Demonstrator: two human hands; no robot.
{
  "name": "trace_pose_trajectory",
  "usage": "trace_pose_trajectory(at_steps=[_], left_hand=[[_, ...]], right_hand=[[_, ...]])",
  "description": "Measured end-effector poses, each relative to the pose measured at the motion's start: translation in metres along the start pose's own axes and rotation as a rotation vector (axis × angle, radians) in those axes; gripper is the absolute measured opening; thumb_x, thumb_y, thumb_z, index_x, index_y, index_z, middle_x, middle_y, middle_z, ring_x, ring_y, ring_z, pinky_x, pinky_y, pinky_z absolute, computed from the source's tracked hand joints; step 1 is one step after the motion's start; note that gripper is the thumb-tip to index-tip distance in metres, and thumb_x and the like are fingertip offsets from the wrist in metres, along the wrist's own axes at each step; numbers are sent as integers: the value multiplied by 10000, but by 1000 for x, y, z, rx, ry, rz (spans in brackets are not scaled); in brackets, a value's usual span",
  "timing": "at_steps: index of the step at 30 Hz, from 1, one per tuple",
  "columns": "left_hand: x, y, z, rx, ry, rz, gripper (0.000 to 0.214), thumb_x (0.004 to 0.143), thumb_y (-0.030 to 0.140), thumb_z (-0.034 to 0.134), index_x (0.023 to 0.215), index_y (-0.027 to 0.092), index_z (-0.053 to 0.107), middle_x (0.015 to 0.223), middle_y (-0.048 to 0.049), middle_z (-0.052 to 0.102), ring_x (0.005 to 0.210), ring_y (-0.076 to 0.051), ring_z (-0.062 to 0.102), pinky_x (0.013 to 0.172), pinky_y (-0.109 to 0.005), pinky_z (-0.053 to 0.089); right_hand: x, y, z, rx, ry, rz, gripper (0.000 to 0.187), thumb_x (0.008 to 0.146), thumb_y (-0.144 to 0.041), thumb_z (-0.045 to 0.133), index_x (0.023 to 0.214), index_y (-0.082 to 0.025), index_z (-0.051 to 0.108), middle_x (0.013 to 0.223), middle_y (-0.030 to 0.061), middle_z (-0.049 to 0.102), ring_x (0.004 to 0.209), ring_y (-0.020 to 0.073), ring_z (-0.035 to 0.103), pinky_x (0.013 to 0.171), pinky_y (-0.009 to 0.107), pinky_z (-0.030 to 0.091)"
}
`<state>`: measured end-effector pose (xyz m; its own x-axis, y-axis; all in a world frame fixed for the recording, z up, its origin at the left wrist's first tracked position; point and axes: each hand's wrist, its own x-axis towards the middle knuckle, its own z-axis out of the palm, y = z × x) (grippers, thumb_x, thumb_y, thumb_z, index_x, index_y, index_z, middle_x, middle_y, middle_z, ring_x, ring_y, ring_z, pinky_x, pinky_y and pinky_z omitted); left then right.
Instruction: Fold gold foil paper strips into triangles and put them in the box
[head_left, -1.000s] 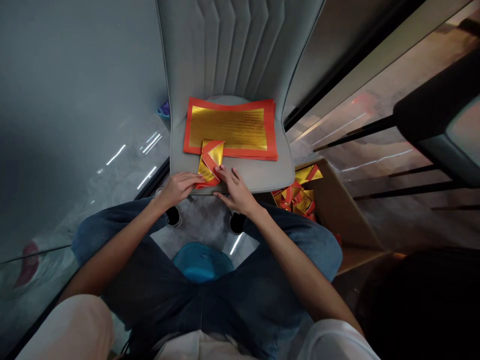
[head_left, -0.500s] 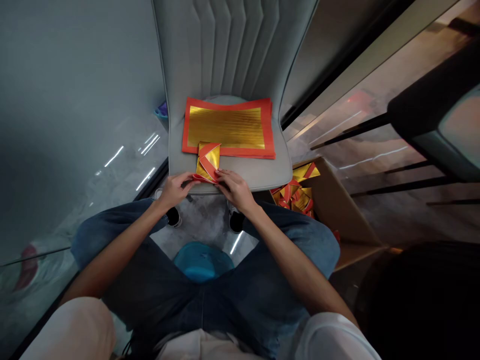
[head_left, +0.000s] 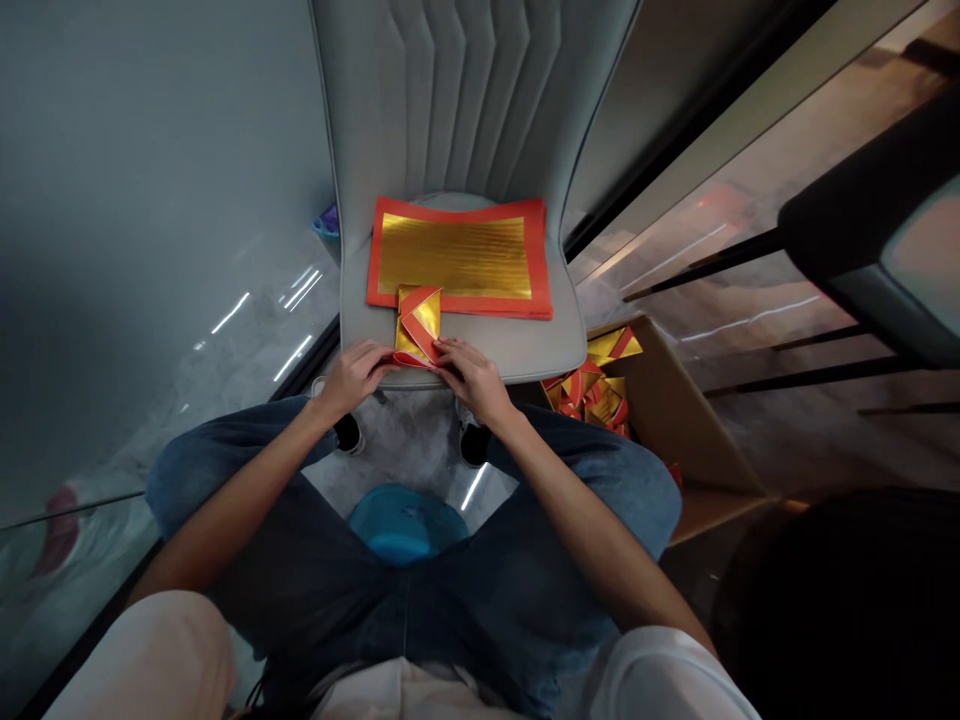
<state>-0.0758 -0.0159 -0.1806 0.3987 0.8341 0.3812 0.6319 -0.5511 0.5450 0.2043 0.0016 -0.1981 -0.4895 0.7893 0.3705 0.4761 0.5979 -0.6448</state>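
Note:
A partly folded gold paper with a red border (head_left: 417, 325) lies on the front of a grey chair seat (head_left: 525, 345). My left hand (head_left: 354, 376) pinches its near left corner at the seat's edge. My right hand (head_left: 471, 377) presses fingertips on its near right edge. Behind it lies a flat stack of gold sheets with red borders (head_left: 459, 256).
A cardboard box (head_left: 675, 420) at the right of the chair holds several folded gold-and-red papers (head_left: 596, 385). A blue stool (head_left: 405, 522) shows between my knees. The chair's padded back rises behind the stack. A dark chair stands at the far right.
The folded paper's near end has been folded over and pressed down, so the piece looks shorter. Both hands have drawn closer together at the seat's front edge.

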Motion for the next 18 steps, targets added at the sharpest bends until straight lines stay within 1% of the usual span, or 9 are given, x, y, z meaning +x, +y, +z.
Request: trace_pose_trajectory(at_steps=[2, 4, 7, 9, 11, 14, 16, 18], left_hand=[[0, 0, 0, 3, 19, -5, 158, 1071, 325, 637, 1148, 212, 716, 1030, -75, 756, 975, -248, 725, 917, -415, 613], [0, 0, -1, 8, 29, 1, 175, 1066, 290, 626, 1202, 209, 702, 1086, -90, 756, 1063, -264, 717, 962, -432, 605], [0, 0, -3, 16, -11, 5, 264, 1043, 217, 616, 1300, 210, 670, 1100, -89, 765, 1180, -285, 687, 1038, -468, 580], [1, 0, -3, 24, -29, 0, 267, 1042, 205, 605, 1301, 208, 674, 1091, -92, 765, 1164, -286, 689, 1036, -473, 578], [1, 0, -2, 39, -24, -13, 229, 1056, 228, 598, 1263, 204, 694, 1104, -102, 757, 1112, -279, 701, 1008, -461, 583], [2, 3, -1, 74, -3, -34, 199, 1054, 301, 647, 1219, 205, 705, 1079, -97, 758, 1064, -284, 712, 989, -458, 577], [3, 5, -1, 82, 10, -43, 265, 1037, 352, 695, 1257, 206, 686, 1058, -93, 767, 1075, -298, 714, 996, -468, 567], [3, 6, 0, 71, 25, -51, 354, 1033, 390, 708, 1329, 206, 646, 1061, -94, 778, 1100, -308, 715, 1012, -479, 558]], right_hand=[[1, 0, 0, 4, -11, 9, 253, 1094, -364, 576, 1205, -236, 764, 1388, 153, 760, 1377, 303, 687, 1273, 601, 465], [1, 1, -1, 5, -14, 9, 252, 1093, -378, 582, 1184, -233, 767, 1379, 159, 763, 1376, 307, 688, 1275, 604, 458], [2, 1, -1, 16, 1, -2, 252, 1094, -394, 585, 1128, -221, 764, 1371, 171, 765, 1374, 300, 690, 1270, 582, 466], [2, 0, -2, 23, 4, -3, 249, 1092, -400, 589, 1103, -219, 760, 1367, 174, 767, 1371, 295, 693, 1267, 571, 471], [2, 0, -2, 26, -3, 4, 240, 1086, -402, 599, 1089, -222, 757, 1367, 168, 769, 1372, 294, 692, 1271, 576, 464], [3, -2, -3, 40, 3, 10, 222, 1078, -395, 614, 1050, -224, 752, 1364, 160, 772, 1363, 292, 698, 1266, 577, 464], [4, -2, -5, 54, 11, 19, 207, 1067, -386, 630, 1021, -225, 752, 1348, 161, 779, 1346, 297, 707, 1254, 574, 474], [7, -3, -7, 71, 7, 31, 186, 1050, -375, 651, 997, -229, 752, 1302, 160, 795, 1320, 305, 721, 1230, 566, 495]])
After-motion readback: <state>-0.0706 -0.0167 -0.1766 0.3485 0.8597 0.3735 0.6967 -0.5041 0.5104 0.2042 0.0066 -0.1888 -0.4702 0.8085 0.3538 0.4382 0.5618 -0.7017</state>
